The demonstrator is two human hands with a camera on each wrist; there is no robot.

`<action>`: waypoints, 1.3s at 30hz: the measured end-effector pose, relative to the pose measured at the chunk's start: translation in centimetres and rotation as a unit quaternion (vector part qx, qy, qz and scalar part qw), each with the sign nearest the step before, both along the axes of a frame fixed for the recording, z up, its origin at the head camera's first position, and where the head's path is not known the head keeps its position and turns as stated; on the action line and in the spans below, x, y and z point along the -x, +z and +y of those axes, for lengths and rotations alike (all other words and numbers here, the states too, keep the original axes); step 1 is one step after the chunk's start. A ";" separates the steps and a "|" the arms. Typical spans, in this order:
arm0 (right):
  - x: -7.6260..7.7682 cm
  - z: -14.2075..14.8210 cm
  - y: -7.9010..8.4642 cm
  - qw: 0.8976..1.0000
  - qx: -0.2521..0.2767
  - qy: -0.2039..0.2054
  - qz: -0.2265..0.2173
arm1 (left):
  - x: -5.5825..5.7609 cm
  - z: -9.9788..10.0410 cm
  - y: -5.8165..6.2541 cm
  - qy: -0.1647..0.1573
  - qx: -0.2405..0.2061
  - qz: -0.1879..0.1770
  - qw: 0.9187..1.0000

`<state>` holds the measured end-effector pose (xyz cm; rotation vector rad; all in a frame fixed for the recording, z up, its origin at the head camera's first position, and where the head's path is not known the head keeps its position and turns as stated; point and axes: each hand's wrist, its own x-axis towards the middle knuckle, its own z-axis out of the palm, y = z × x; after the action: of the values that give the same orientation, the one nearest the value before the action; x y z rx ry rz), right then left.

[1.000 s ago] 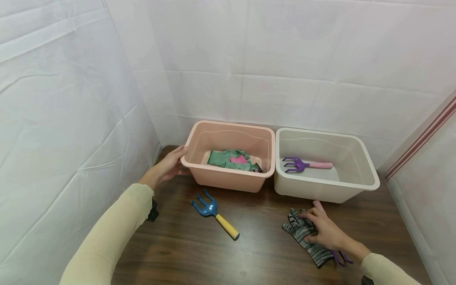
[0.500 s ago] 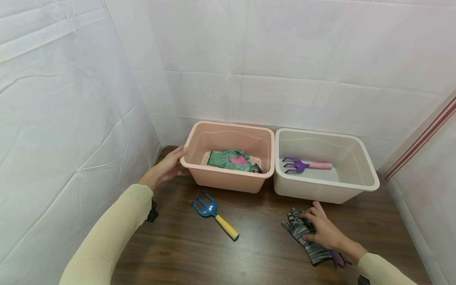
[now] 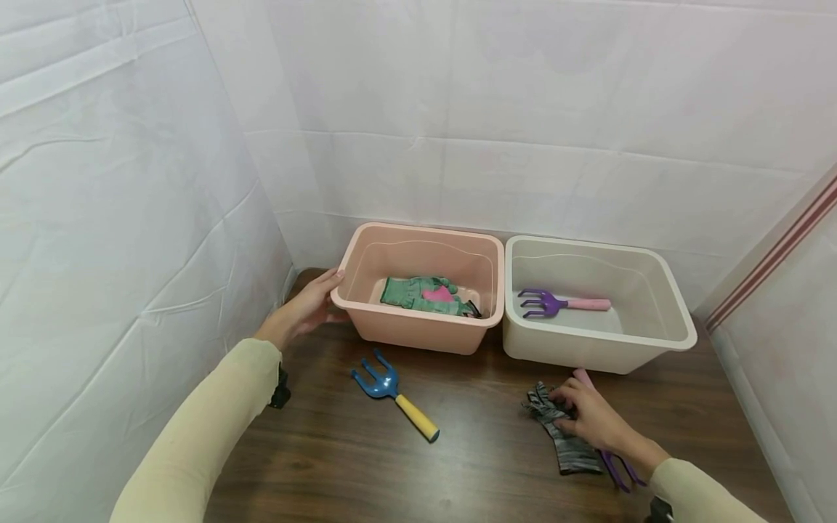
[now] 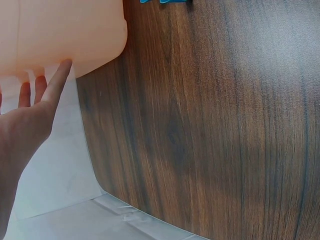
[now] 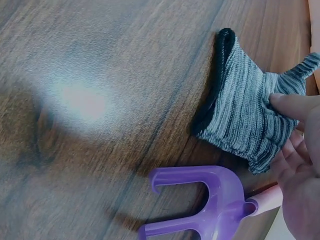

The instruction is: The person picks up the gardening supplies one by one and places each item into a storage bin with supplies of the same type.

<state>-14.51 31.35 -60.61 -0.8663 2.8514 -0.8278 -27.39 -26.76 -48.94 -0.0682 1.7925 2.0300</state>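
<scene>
In the head view my left hand [image 3: 312, 299] is at the left end of a pink bin [image 3: 418, 338], fingertips at the rim. The left wrist view shows its fairly straight fingers against the bin's outer wall. My right hand [image 3: 591, 418] pinches a grey-and-black striped knit glove [image 5: 245, 100] between thumb and fingers; the glove is bunched there, its black-edged cuff hanging toward the table's front. Beside and partly under this hand lies a purple hand rake [image 5: 225, 200] with a pink handle [image 3: 584, 376].
A cream bin [image 3: 575, 352] stands right of the pink one and holds another purple rake [image 3: 546, 303]. Green gloves [image 3: 418, 292] with a pink patch lie in the pink bin. A blue fork [image 3: 386, 381] with a yellow handle lies on the wooden table [image 3: 477, 465]. White sheeting surrounds the table.
The striped glove, flat before with its fingers spread, is now gathered up in my right hand, its cuff swung slightly left. The left hand and the bins stay put.
</scene>
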 end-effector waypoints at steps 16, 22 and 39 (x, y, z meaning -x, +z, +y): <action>1.1 -0.6 0.4 1.000 0.007 -0.015 0.004 | 0.1 0.0 -0.1 0.002 0.000 -0.002 1.000; 1.3 -0.7 0.5 1.000 0.015 -0.010 -0.024 | 0.1 0.0 -0.1 0.003 -0.002 -0.005 1.000; 1.5 -2.6 3.1 0.999 0.042 -0.002 -0.012 | -0.1 0.0 -0.1 0.001 0.001 -0.002 1.000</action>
<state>-16.04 28.77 -57.54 -0.8520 2.8169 -0.9579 -27.34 -26.77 -49.05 -0.0744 1.7918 2.0275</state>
